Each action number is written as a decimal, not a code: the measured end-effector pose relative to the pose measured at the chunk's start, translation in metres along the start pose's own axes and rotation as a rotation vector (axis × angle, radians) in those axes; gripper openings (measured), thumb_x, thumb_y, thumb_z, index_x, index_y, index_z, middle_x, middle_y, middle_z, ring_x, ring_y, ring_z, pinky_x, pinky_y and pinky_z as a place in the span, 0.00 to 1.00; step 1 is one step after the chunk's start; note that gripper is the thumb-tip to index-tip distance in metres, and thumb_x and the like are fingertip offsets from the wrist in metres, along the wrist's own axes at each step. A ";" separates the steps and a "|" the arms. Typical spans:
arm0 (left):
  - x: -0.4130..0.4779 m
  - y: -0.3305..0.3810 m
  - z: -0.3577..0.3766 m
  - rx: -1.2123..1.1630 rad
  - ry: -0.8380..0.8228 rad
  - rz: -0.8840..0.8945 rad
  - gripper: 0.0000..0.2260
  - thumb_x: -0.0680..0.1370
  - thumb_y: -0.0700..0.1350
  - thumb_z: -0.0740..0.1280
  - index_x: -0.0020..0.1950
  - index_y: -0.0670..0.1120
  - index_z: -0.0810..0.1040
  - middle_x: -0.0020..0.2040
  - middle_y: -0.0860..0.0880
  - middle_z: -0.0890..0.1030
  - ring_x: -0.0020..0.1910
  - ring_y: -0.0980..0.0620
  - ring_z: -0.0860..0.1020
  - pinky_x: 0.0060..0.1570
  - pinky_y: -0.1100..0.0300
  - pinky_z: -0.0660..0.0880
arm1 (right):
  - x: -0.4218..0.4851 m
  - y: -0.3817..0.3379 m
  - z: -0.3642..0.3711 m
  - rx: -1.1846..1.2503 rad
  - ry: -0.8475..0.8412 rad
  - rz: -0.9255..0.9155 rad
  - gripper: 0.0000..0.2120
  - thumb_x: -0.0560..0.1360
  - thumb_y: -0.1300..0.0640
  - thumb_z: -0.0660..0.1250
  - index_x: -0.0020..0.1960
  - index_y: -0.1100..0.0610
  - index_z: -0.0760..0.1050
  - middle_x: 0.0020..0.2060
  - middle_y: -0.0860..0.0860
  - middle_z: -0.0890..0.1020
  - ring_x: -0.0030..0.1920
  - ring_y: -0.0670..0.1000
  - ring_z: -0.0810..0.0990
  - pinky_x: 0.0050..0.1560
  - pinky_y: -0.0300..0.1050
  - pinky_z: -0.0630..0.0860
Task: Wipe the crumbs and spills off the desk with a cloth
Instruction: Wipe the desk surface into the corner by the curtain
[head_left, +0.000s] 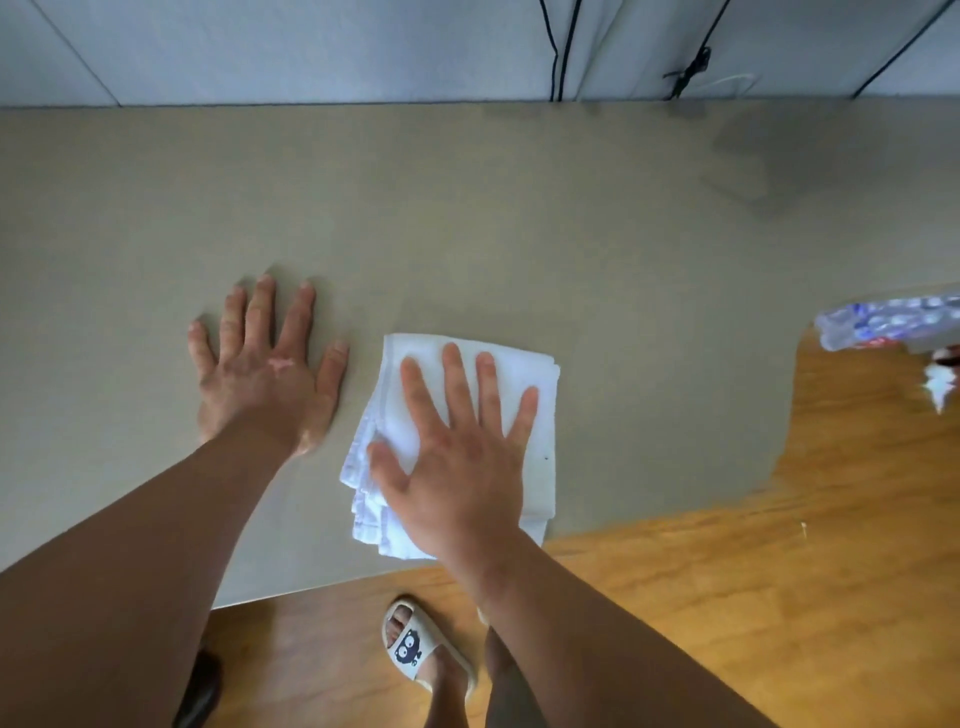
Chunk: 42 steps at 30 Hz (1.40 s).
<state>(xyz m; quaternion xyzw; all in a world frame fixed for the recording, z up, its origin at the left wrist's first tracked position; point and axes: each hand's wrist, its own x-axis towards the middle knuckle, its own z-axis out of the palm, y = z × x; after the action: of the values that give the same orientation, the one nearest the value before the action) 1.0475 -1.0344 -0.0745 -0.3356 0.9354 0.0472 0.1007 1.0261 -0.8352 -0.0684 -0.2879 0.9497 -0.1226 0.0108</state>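
Presses the folded white cloth (535, 374) flat on the table (467, 208) by its near edge with the right hand (462, 457), fingers (457, 379) straight and spread apart, left hand (265, 374) flat just beside on the left, with a dark patch (753, 171), maybe wet, well apart to the far right.

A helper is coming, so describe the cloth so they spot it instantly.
Find the grey-beige desk and follow its near edge. Midway along lies the cloth, under the right hand. It is the only white, folded thing there; the left hand beside it rests on bare desk.
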 end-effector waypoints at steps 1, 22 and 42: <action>0.000 0.000 0.000 -0.004 0.010 0.001 0.32 0.81 0.67 0.42 0.83 0.59 0.44 0.85 0.50 0.45 0.83 0.48 0.42 0.80 0.40 0.43 | 0.000 0.003 0.000 0.010 -0.007 -0.033 0.34 0.76 0.34 0.61 0.80 0.44 0.66 0.81 0.50 0.63 0.82 0.59 0.56 0.76 0.75 0.50; -0.003 0.008 0.002 -0.027 0.014 -0.057 0.29 0.82 0.65 0.43 0.83 0.61 0.45 0.85 0.49 0.45 0.83 0.47 0.42 0.80 0.39 0.42 | 0.002 0.178 -0.048 -0.056 0.050 0.684 0.38 0.77 0.28 0.56 0.82 0.45 0.57 0.82 0.52 0.60 0.82 0.60 0.54 0.75 0.76 0.52; -0.025 -0.047 -0.004 0.025 -0.024 0.014 0.35 0.75 0.72 0.39 0.82 0.63 0.47 0.84 0.48 0.47 0.83 0.49 0.44 0.79 0.41 0.47 | -0.060 0.040 -0.016 -0.005 -0.096 -0.351 0.42 0.71 0.28 0.65 0.80 0.45 0.66 0.82 0.51 0.61 0.83 0.58 0.56 0.75 0.73 0.60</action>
<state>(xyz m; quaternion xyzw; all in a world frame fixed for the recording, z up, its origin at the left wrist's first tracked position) 1.0956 -1.0565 -0.0658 -0.3274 0.9369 0.0404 0.1156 1.0530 -0.7660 -0.0657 -0.4549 0.8835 -0.1066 0.0338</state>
